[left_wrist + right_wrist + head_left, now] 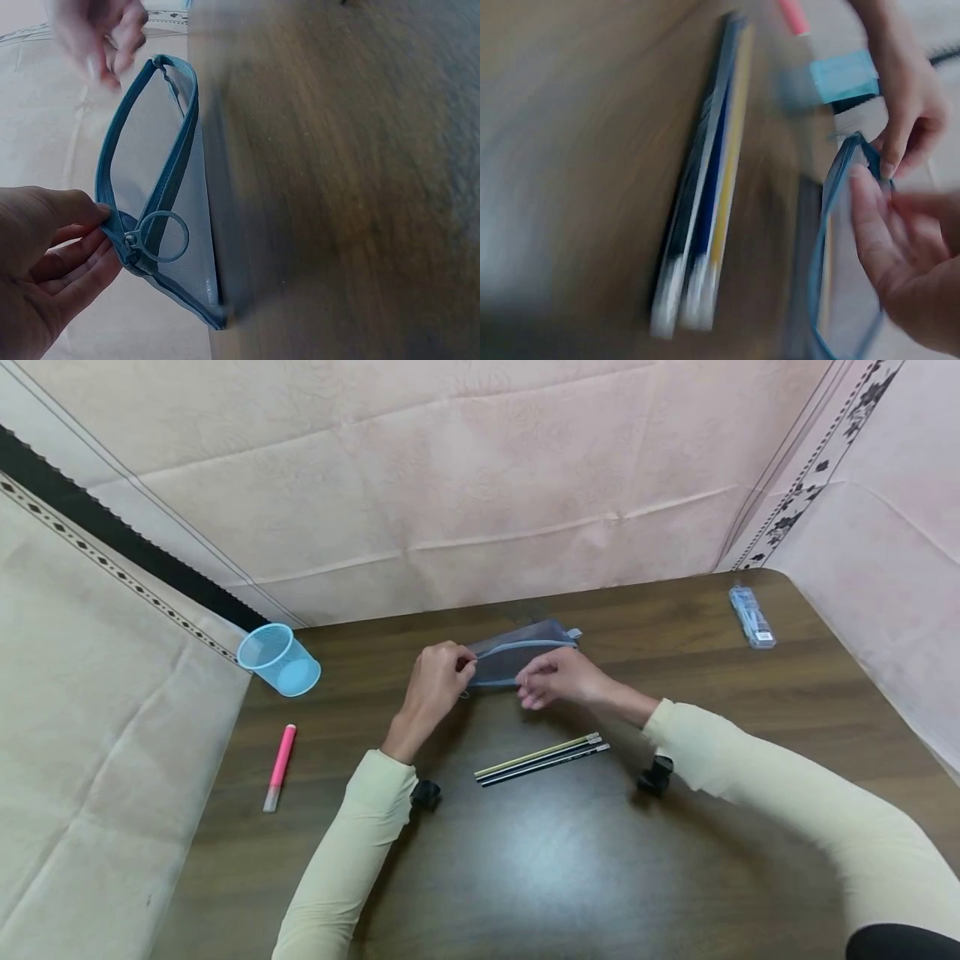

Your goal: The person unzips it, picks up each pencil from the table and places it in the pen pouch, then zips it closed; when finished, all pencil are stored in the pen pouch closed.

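A mesh zipper pouch [504, 667] with blue trim stands near the table's back edge, its zipper open and its mouth spread. My left hand [442, 675] pinches the corner of the pouch between thumb and fingers, beside the round zipper pull [166, 235]. Just in front of the pouch's right part is my right hand [561, 677], fingers loosely bent and holding nothing; it looks blurred in the left wrist view. Three pencils [542, 760], one yellow and two dark, lie side by side on the table nearer to me, pale ends toward the right.
A light blue mesh pen cup [298, 677] leans at the table's left back corner. In front of it lies a pink marker [281, 762] with a greyish end. At the far right back is a small light blue packet [752, 618]. Cloth walls [480, 485] border the table.
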### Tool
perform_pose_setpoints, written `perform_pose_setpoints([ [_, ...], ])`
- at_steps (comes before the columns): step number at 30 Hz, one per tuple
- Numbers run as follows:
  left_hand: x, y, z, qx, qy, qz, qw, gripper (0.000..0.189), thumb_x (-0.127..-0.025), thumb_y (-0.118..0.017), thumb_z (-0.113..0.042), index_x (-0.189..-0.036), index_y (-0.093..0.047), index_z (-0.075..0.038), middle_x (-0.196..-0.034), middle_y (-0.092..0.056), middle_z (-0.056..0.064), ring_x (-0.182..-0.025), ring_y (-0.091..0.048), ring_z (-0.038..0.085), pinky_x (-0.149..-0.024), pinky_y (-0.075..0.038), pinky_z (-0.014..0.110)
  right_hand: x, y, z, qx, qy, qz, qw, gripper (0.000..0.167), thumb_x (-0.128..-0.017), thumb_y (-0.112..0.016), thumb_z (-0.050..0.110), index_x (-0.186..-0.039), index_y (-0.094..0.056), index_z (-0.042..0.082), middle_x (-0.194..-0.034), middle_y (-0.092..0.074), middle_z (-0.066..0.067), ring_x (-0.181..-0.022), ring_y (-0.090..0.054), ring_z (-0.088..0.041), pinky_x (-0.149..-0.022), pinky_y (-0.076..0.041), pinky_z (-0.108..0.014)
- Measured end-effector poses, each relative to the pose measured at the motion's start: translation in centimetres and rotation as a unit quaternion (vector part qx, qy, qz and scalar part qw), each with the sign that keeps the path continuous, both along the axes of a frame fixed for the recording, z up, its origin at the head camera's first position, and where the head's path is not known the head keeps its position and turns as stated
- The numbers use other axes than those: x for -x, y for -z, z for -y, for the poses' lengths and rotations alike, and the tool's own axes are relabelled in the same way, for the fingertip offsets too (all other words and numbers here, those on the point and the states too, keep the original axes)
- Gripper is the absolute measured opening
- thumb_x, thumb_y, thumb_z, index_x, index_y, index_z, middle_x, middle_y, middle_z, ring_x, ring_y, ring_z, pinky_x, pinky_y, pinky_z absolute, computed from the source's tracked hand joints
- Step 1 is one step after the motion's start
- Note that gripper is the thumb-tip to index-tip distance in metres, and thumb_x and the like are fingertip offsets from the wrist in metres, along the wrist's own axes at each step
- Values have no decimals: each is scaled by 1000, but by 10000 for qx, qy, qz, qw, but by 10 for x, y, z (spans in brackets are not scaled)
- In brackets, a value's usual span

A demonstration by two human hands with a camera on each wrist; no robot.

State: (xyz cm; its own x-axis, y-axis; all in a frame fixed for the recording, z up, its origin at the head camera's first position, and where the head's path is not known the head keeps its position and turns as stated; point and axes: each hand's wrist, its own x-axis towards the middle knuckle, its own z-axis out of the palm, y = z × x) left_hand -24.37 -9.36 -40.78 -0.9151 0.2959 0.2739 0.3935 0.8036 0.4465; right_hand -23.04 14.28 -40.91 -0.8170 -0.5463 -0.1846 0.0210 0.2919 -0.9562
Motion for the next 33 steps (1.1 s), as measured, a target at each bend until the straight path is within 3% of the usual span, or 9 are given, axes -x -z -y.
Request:
perform_pose_setpoints([
  [2,0,0,1,-16,24,17,10000,15,-95,-70,-12,-103,-78,-3,-98,-73,12,-78,-65,20,-76,-61,31,-10,-2,-6,-919,-907,-1763,9758,17,-96,-65,4,-108,-74,-4,-92,-76,-11,-79,-72,-14,-78,-62,-35],
  [4,1,0,2,-14,50,21,10000,16,-95,-69,-12,-104,-78,-3,-98,-74,13,-79,-65,21,-77,-61,31,-19,-1,-10,-1527,-1550,-3065,9267,10,-94,-70,7,-100,-78,5,-90,-76,-4,-80,-69,-9,-74,-60,-29],
  [6,1,0,3,-20,63,-2,10000,16,-95,-69,-12,-103,-78,-3,-98,-74,13,-79,-65,21,-77,-61,31,-28,0,-11,-1870,-1983,-3649,8903,8,-92,-71,9,-97,-79,10,-91,-75,1,-85,-67,-7,-75,-57,-27],
  [7,1,-1,4,-34,64,-14,10000,16,-95,-69,-12,-103,-78,-2,-98,-74,13,-79,-65,21,-77,-61,31,-32,1,-11,-2016,-2101,-3708,8819,9,-92,-71,10,-97,-79,11,-92,-74,2,-87,-66,-8,-76,-57,-26],
  [17,2,0,3,36,47,-11,10000,15,-95,-69,-11,-102,-78,-3,-97,-74,12,-79,-65,19,-75,-60,32,-49,16,-5,-2596,-2261,-3987,8500,13,-93,-69,7,-100,-77,13,-100,-72,1,-99,-65,-13,-83,-58,-32],
  [25,1,0,3,45,101,-90,9999,14,-95,-69,-11,-100,-78,-2,-95,-74,12,-76,-64,19,-71,-59,31,-48,19,4,-3133,-2249,-4626,7983,7,-93,-68,11,-87,-70,15,-86,-68,1,-77,-65,-15,-64,-55,-33],
  [26,1,0,3,46,104,-96,9999,14,-95,-69,-11,-100,-78,-2,-95,-74,12,-76,-64,19,-71,-59,31,-46,19,5,-3166,-2252,-4646,7957,6,-92,-68,11,-87,-70,14,-86,-68,1,-76,-66,-15,-64,-55,-33],
  [29,1,0,3,27,116,-105,9999,14,-94,-69,-11,-101,-78,-2,-95,-74,12,-76,-64,19,-71,-59,31,-39,17,4,-3053,-2172,-4483,8116,5,-91,-68,10,-89,-69,14,-87,-67,1,-76,-63,-12,-64,-54,-30],
  [33,2,1,3,10,134,-96,9999,14,-94,-69,-11,-101,-78,-2,-95,-74,12,-76,-65,19,-72,-59,32,-26,9,-2,-2258,-1883,-3935,8711,6,-91,-68,10,-95,-70,14,-90,-66,5,-80,-58,-5,-70,-53,-25],
])
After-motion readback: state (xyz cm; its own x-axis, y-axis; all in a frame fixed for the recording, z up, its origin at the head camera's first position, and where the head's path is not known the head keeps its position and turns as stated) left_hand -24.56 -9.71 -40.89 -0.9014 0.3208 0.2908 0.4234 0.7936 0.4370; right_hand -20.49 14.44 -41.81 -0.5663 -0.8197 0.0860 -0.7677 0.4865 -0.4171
